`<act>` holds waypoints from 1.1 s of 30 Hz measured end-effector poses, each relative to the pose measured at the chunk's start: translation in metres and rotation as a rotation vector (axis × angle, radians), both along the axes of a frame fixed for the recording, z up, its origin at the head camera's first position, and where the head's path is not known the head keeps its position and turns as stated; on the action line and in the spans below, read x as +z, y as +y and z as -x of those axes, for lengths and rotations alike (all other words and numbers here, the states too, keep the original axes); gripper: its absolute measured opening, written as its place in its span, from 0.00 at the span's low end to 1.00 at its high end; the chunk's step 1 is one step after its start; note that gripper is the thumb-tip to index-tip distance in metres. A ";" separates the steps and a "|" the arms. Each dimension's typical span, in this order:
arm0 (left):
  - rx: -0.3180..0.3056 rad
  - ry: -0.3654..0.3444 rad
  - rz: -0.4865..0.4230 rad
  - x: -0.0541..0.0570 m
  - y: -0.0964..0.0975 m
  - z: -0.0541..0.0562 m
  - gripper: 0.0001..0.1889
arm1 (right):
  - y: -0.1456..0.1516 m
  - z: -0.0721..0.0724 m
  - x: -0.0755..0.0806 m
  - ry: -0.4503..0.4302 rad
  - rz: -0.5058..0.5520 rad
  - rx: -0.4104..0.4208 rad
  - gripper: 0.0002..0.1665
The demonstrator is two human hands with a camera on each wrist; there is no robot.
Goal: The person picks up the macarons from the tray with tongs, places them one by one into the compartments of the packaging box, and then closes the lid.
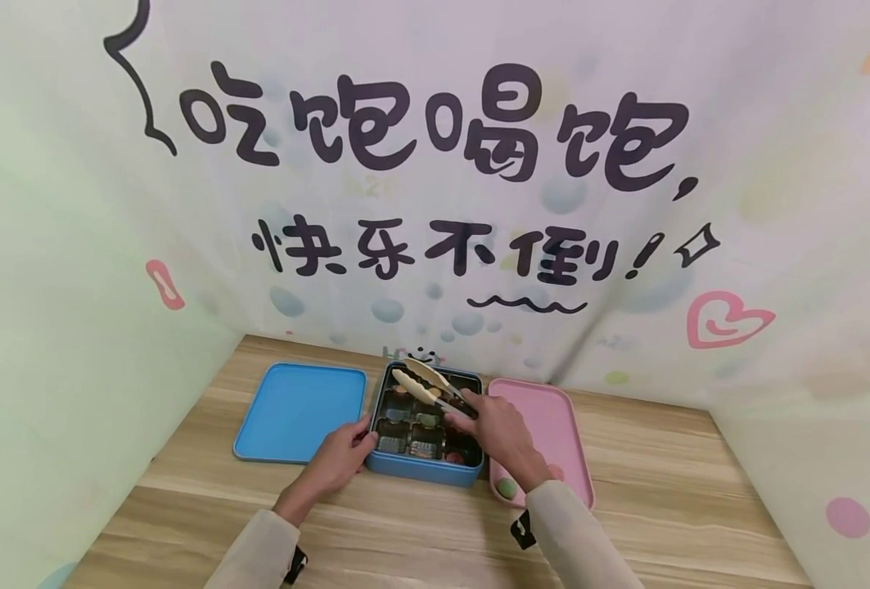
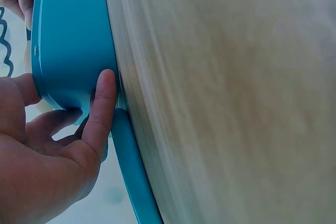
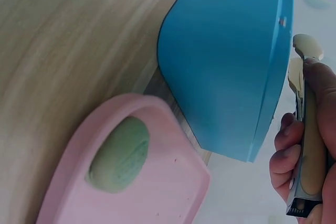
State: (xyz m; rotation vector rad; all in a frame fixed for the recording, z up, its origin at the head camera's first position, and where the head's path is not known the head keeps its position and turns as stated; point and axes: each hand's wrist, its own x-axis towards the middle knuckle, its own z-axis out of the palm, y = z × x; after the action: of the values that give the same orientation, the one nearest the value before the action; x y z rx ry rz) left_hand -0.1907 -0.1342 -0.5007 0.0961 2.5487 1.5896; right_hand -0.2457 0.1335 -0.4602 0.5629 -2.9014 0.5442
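Observation:
In the head view a blue box stands at the table's middle, with a dark compartmented insert inside. Several compartments hold small rounded pieces, among them a green one and a reddish one. My left hand holds the box's left front corner; in the left wrist view its thumb touches the rim and a finger lies against the wall. My right hand grips metal tongs with pale tips, which extend over the box. Whether the tips pinch anything cannot be made out.
A blue lid lies left of the box. To the right lies a pink lid or tray, bearing a green oval piece and a pinkish piece near my right wrist. A printed curtain hangs behind the wooden table.

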 end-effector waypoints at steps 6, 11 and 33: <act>0.005 -0.003 0.023 0.001 -0.001 0.000 0.29 | 0.010 -0.006 0.001 0.045 0.017 0.000 0.34; 0.018 -0.006 0.036 0.002 -0.001 0.000 0.29 | 0.028 -0.012 0.001 0.085 0.033 0.006 0.21; 0.016 -0.016 0.052 0.000 0.000 0.001 0.29 | 0.133 -0.061 -0.011 0.251 -0.028 0.087 0.24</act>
State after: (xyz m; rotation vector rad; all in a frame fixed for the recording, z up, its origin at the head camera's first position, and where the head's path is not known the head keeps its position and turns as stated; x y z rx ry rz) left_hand -0.1920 -0.1340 -0.5005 0.0576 2.5831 1.5217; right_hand -0.1845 0.2667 -0.4715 0.7083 -2.6607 0.4111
